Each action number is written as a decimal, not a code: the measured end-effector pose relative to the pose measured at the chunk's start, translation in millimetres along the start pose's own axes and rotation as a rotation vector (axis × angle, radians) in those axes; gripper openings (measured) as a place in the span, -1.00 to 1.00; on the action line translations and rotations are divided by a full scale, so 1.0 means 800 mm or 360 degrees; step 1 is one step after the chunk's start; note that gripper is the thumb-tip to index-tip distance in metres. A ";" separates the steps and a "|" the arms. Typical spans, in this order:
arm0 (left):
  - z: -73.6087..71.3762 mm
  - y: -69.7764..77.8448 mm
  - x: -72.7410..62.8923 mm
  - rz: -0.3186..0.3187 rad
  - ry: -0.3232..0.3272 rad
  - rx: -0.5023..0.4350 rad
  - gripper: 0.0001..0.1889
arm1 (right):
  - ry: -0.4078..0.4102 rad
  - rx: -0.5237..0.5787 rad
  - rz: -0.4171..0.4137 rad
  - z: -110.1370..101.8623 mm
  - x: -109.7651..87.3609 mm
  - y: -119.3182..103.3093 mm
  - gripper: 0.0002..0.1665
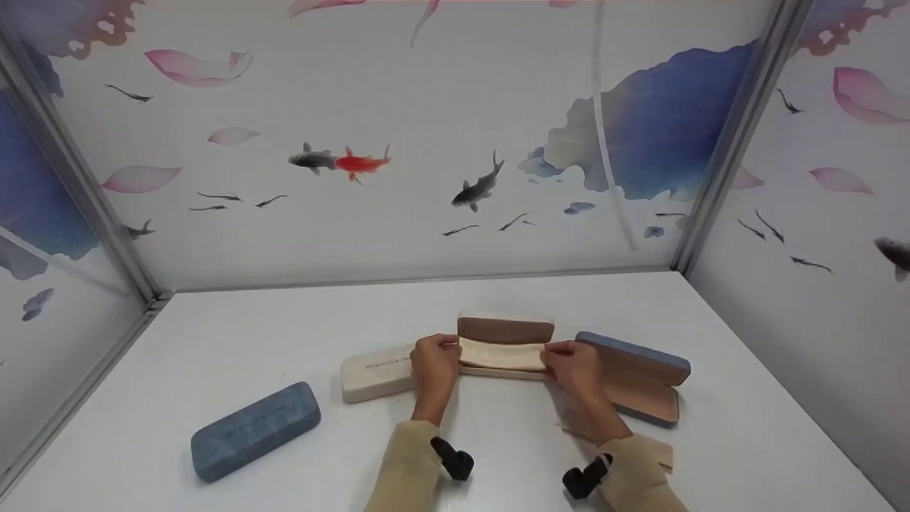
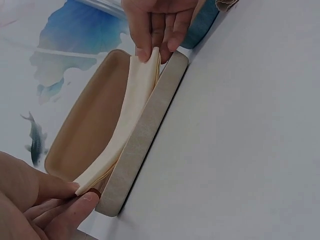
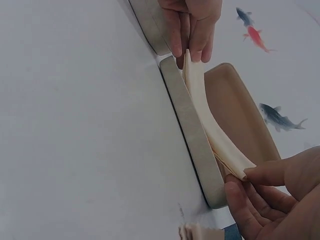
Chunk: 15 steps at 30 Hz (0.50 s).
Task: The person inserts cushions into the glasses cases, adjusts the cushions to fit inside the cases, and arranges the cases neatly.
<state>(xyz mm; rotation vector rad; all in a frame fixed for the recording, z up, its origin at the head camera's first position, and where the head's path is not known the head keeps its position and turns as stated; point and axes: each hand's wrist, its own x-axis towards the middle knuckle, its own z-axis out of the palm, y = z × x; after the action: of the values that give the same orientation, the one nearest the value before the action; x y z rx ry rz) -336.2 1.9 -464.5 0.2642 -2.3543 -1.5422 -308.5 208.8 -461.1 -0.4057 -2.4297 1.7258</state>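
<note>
White table [image 1: 753,448], matte top. On it, L to R: closed blue case [image 1: 256,432], angled; closed beige case [image 1: 377,374], partly hidden; open beige case [image 1: 506,329], lid up at back; open blue case [image 1: 642,395], angled, lid up. Tan cloth [image 1: 660,451], partly hidden, lies nr. open blue case, front side.

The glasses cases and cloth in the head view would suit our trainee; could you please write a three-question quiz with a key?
1. What do the left hand and right hand pinch together? A) a pair of glasses; B) a folded cream cloth; C) a pen.
2. True or false: the blue glasses case at far left is closed.
3. Fill in: besides the open beige case between the hands, the other open case is ____ outside.

Key: 1. B; 2. true; 3. blue.
</note>
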 end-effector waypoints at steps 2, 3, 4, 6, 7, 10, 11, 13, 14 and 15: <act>-0.001 -0.001 0.000 0.0006 -0.0014 0.0000 -0.86 | -0.0003 0.0003 0.0002 0.000 -0.001 0.000 -0.73; -0.002 -0.001 0.000 0.0012 -0.0018 0.0003 -0.86 | -0.0004 0.0010 0.0004 0.000 -0.001 0.000 -0.73; -0.002 -0.001 0.000 0.0017 -0.0019 0.0008 -0.86 | -0.0008 0.0011 0.0007 0.000 -0.001 0.000 -0.73; -0.003 -0.001 0.001 0.0038 -0.0013 0.0030 -0.85 | -0.0018 0.0014 0.0010 0.000 -0.001 -0.001 -0.72; -0.003 -0.001 0.002 0.0051 -0.0007 0.0042 -0.85 | -0.0026 0.0018 0.0013 0.000 -0.001 -0.002 -0.72; -0.002 -0.001 0.003 0.0061 0.0002 0.0067 -0.83 | -0.0042 0.0021 -0.0001 -0.001 -0.001 -0.003 -0.70; -0.002 -0.001 0.003 0.0068 0.0003 0.0070 -0.83 | -0.0046 0.0022 -0.0013 -0.002 -0.002 -0.003 -0.70; -0.002 -0.001 0.002 0.0080 0.0002 0.0065 -0.84 | -0.0052 0.0011 -0.0033 -0.002 -0.003 -0.005 -0.69; -0.002 -0.001 0.002 0.0079 -0.0003 0.0058 -0.83 | -0.0055 -0.0006 -0.0042 -0.003 -0.003 -0.006 -0.68; -0.002 -0.001 0.002 0.0083 -0.0003 0.0053 -0.84 | -0.0062 -0.0031 -0.0051 -0.004 -0.004 -0.008 -0.67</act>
<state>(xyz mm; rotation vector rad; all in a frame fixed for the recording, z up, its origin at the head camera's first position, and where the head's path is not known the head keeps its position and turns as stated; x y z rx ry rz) -336.9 -0.2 -464.3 0.2075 -2.3711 -1.4812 -305.4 209.1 -453.9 -0.3362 -2.4676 1.7147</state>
